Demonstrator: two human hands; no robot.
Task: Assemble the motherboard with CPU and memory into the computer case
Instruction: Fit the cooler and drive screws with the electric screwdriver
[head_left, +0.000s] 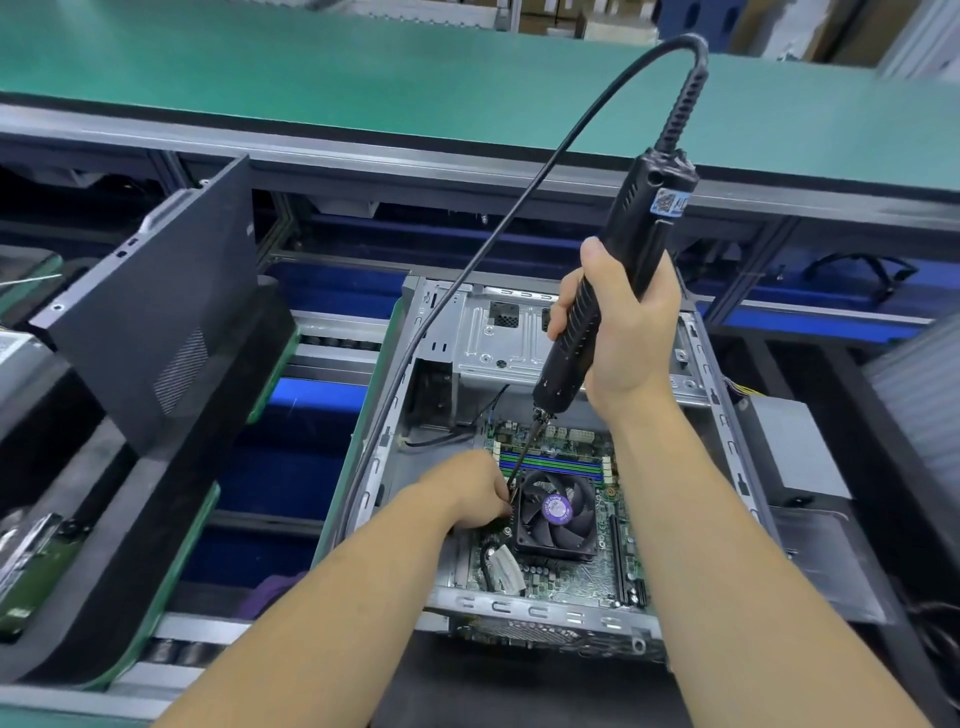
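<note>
An open grey computer case (519, 332) lies flat in front of me. A green motherboard (571, 577) sits inside it, with a black CPU fan (556, 512) and memory slots (550, 461) behind the fan. My right hand (623, 338) grips a black electric screwdriver (613, 270), tilted, its bit (524, 457) pointing down at the fan's left corner. My left hand (472, 491) is beside that corner, its fingertips pinched at the bit's tip; what they hold is hidden.
The screwdriver's black cable (467, 270) arcs up and down the case's left side. A black case side panel (156, 312) leans at left. A grey box (795, 452) stands right of the case. A green conveyor surface (363, 67) runs behind.
</note>
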